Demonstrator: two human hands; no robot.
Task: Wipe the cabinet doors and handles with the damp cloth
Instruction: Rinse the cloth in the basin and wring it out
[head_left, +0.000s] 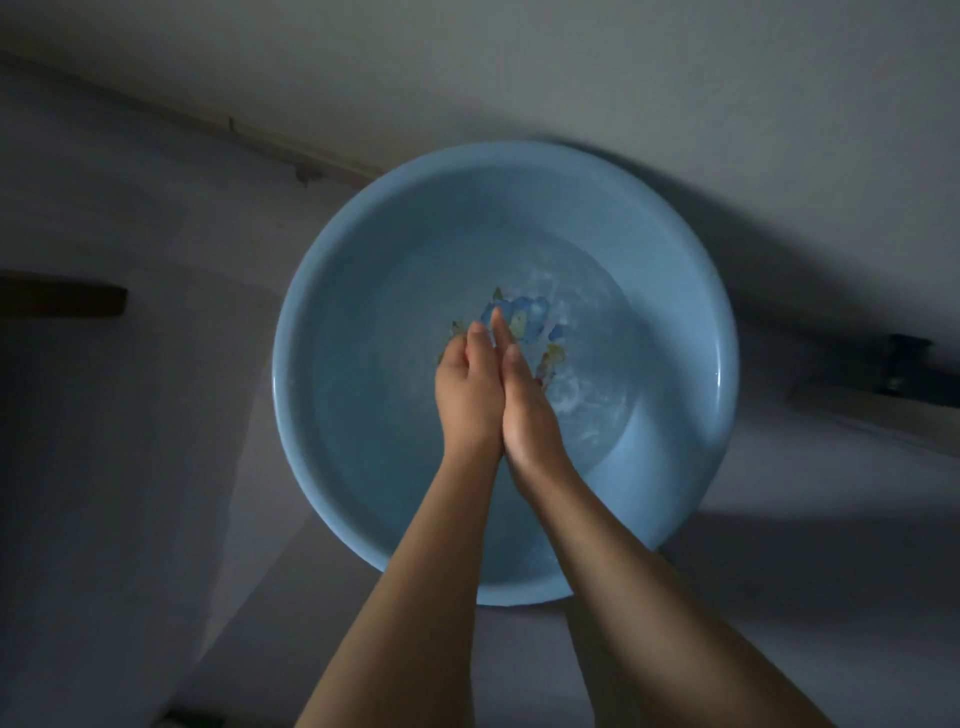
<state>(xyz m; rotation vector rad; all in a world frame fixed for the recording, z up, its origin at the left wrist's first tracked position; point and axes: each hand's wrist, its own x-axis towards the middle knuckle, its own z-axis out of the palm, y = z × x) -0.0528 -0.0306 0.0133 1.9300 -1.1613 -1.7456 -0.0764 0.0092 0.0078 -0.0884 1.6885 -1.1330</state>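
A round light-blue basin (311, 291) holds shallow, rippling water. Over its middle my left hand (467, 387) and my right hand (530, 410) are pressed together, palm against palm, fingers straight and pointing away from me. No cloth shows between them. Just past the fingertips a blue and multicoloured patch (524, 312) lies under the water; whether it is a cloth or a print on the basin's bottom I cannot tell. No cabinet door or handle is in view.
The basin sits on a pale grey floor in dim light. A dark skirting line (249, 140) runs diagonally behind it along a pale wall. A dark brown bar (62, 301) juts in from the left, and a dark fitting (904, 369) lies at the right.
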